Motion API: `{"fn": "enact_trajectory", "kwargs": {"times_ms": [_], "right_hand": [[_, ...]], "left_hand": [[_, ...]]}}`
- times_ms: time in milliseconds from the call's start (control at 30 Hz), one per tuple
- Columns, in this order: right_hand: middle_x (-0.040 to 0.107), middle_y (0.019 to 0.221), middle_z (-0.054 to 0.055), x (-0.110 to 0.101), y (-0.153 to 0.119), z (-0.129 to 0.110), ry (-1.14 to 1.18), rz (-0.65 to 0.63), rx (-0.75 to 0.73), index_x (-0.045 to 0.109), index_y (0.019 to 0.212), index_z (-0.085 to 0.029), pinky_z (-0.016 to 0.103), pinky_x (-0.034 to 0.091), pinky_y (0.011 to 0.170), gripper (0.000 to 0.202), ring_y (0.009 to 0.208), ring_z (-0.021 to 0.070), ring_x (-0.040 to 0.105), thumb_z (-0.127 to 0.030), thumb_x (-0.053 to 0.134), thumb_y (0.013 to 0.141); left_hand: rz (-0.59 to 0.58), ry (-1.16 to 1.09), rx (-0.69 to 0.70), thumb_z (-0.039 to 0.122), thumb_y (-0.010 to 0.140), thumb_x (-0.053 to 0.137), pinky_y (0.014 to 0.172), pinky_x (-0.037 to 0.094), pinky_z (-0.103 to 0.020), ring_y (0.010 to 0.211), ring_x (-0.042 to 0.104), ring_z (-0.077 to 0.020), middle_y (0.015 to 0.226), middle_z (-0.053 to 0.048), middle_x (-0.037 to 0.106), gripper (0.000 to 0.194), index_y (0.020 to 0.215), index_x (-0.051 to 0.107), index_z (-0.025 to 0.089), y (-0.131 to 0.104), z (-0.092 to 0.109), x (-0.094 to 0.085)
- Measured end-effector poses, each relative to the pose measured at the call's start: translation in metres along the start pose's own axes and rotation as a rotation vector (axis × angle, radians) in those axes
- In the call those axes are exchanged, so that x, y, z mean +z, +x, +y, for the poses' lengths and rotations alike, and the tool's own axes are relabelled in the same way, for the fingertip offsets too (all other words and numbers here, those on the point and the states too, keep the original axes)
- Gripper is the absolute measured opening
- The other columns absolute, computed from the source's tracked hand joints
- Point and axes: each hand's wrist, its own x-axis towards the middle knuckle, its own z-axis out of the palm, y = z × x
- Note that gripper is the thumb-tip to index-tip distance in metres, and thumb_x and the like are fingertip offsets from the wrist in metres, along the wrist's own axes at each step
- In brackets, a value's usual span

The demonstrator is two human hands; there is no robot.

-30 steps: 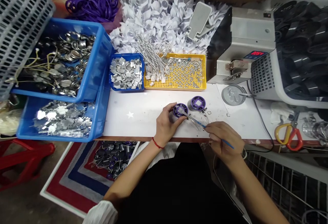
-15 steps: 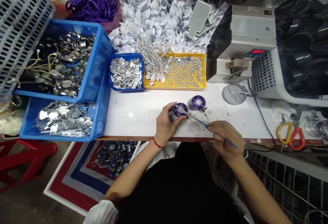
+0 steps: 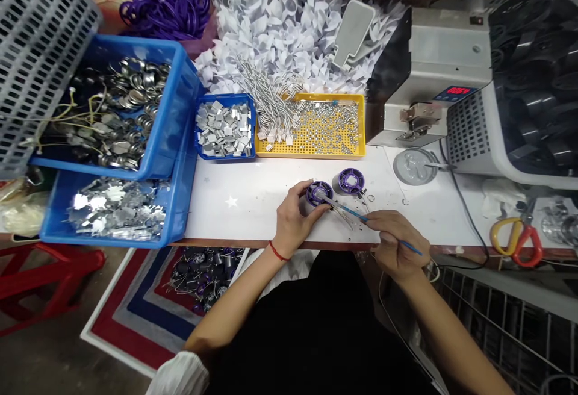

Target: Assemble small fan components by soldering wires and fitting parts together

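My left hand (image 3: 293, 217) is closed round a purple-rimmed round part (image 3: 318, 192) on the white table, thumb and fingers on its sides. In my right hand (image 3: 397, 241) is a thin blue brush (image 3: 354, 213), slanting left with its pale tip inside that round part. Thin wires (image 3: 345, 217) trail from the part toward the right. Just beyond it stands a second purple-rimmed part (image 3: 351, 181) with a small pale square in its centre. A round dish of grey paste (image 3: 414, 166) lies farther right.
Blue bins (image 3: 178, 112) of metal pieces are at left. A small blue tray (image 3: 224, 155), a yellow tray (image 3: 311, 155) and white pieces (image 3: 275, 21) lie behind. A metal machine (image 3: 445, 52), a basket (image 3: 474, 124) and scissors (image 3: 517, 241) are at right.
The view has shifted slightly, so the surroundings appear a little farther right. Both hands keep their holds, and the brush tip remains inside the round part.
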Motion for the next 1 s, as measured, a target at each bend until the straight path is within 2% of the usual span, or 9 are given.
{"fn": "enact_trajectory", "kwargs": {"times_ms": [167, 233, 300, 400, 467, 600, 867, 933, 1000], "right_hand": [[0.068, 0.082, 0.008, -0.004, -0.003, -0.004, -0.015, -0.116, -0.032, 0.063, 0.099, -0.015, 0.034, 0.056, 0.063, 0.019, 0.08, 0.0201, 0.068, -0.017, 0.045, 0.095], [0.068, 0.08, 0.008, -0.004, -0.003, -0.002, -0.027, -0.066, -0.036, 0.064, 0.096, -0.015, 0.034, 0.055, 0.062, 0.018, 0.078, 0.0203, 0.068, -0.018, 0.046, 0.094], [0.068, 0.074, 0.005, -0.007, -0.002, 0.007, -0.083, 0.139, -0.001, 0.066, 0.091, -0.016, 0.034, 0.054, 0.059, 0.018, 0.072, 0.02, 0.069, -0.02, 0.048, 0.094], [0.064, 0.066, 0.002, -0.023, 0.002, 0.033, -0.324, 0.579, 0.194, 0.067, 0.083, -0.016, 0.032, 0.052, 0.054, 0.027, 0.057, 0.0176, 0.065, -0.026, 0.045, 0.096], [0.063, 0.063, 0.002, -0.039, 0.002, 0.053, -0.5, 0.679, 0.325, 0.067, 0.079, -0.015, 0.034, 0.052, 0.058, 0.034, 0.054, 0.017, 0.063, -0.031, 0.043, 0.097], [0.066, 0.061, 0.003, -0.06, -0.006, 0.077, -0.625, 0.538, 0.277, 0.067, 0.076, -0.016, 0.033, 0.052, 0.065, 0.031, 0.061, 0.0189, 0.066, -0.032, 0.048, 0.095], [0.066, 0.065, 0.002, -0.058, -0.015, 0.078, -0.735, 0.212, 0.013, 0.063, 0.081, -0.019, 0.026, 0.046, 0.058, 0.019, 0.061, 0.0155, 0.063, -0.018, 0.048, 0.093], [0.067, 0.065, 0.002, -0.059, -0.018, 0.076, -0.721, 0.229, 0.032, 0.063, 0.079, -0.018, 0.026, 0.046, 0.058, 0.021, 0.06, 0.0152, 0.063, -0.018, 0.048, 0.093], [0.067, 0.065, 0.002, -0.059, -0.018, 0.077, -0.69, 0.338, 0.119, 0.064, 0.077, -0.018, 0.026, 0.047, 0.059, 0.024, 0.061, 0.0154, 0.064, -0.02, 0.047, 0.094]], "left_hand": [[-0.013, 0.012, -0.005, 0.042, 0.082, 0.07, 0.092, 0.058, -0.036, 0.106, 0.067, -0.0212, 0.114, -0.008, 0.065, 0.051, 0.123, 0.048, 0.021, 0.0, 0.0, 0.0], [-0.015, 0.019, -0.005, 0.042, 0.082, 0.07, 0.093, 0.058, -0.036, 0.107, 0.066, -0.0214, 0.115, -0.009, 0.065, 0.051, 0.124, 0.048, 0.021, 0.0, -0.001, 0.0], [-0.015, 0.027, 0.007, 0.042, 0.082, 0.07, 0.093, 0.058, -0.036, 0.108, 0.066, -0.0215, 0.116, -0.008, 0.064, 0.052, 0.124, 0.048, 0.021, 0.0, -0.002, -0.001], [-0.021, 0.041, 0.009, 0.042, 0.081, 0.071, 0.094, 0.057, -0.036, 0.108, 0.066, -0.0215, 0.116, -0.008, 0.065, 0.052, 0.124, 0.049, 0.021, 0.001, -0.003, -0.003], [-0.019, 0.047, -0.012, 0.042, 0.08, 0.072, 0.093, 0.058, -0.036, 0.106, 0.066, -0.0216, 0.116, -0.008, 0.065, 0.053, 0.124, 0.051, 0.021, 0.003, -0.004, -0.005], [0.002, 0.055, 0.001, 0.039, 0.078, 0.075, 0.09, 0.059, -0.037, 0.102, 0.068, -0.022, 0.113, -0.008, 0.066, 0.053, 0.123, 0.053, 0.021, 0.008, -0.006, -0.004], [0.033, 0.092, 0.049, 0.033, 0.078, 0.076, 0.089, 0.06, -0.038, 0.101, 0.068, -0.0216, 0.113, -0.007, 0.066, 0.053, 0.124, 0.054, 0.021, 0.011, -0.006, -0.002], [0.031, 0.094, 0.055, 0.031, 0.078, 0.076, 0.089, 0.06, -0.037, 0.102, 0.067, -0.0216, 0.114, -0.008, 0.066, 0.053, 0.124, 0.054, 0.021, 0.011, -0.006, -0.003], [0.029, 0.1, 0.056, 0.031, 0.077, 0.076, 0.089, 0.06, -0.038, 0.102, 0.067, -0.0219, 0.114, -0.008, 0.066, 0.053, 0.124, 0.054, 0.02, 0.011, -0.007, -0.003]]}}
